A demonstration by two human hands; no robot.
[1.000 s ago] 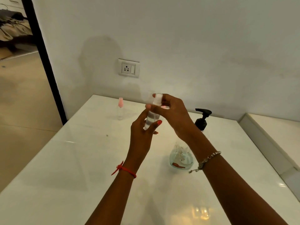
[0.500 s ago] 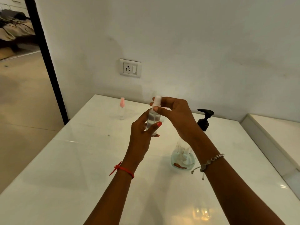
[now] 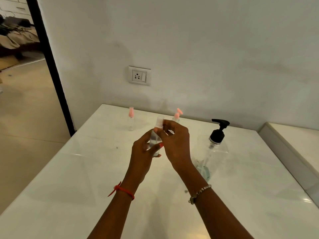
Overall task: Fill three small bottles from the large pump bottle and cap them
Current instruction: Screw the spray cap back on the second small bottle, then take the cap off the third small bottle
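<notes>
My left hand (image 3: 143,152) grips a small clear bottle (image 3: 155,140) upright above the white table (image 3: 72,178). My right hand (image 3: 176,142) pinches the bottle's white cap (image 3: 159,122) at the top. Two more small clear bottles stand at the table's far edge: one with a pink spray top (image 3: 131,120) on the left, one with a pink pump top (image 3: 177,116) partly hidden behind my right hand. The large clear pump bottle (image 3: 213,152) with a black pump head stands to the right of my hands.
A wall with a socket plate (image 3: 139,75) rises right behind the table. A raised white ledge (image 3: 290,152) borders the table on the right. A dark door frame (image 3: 50,66) and open floor lie to the left.
The view has tilted down and the hands with the bottle sit lower and closer to the table. The second pink-topped bottle has come into sight behind my right hand.
</notes>
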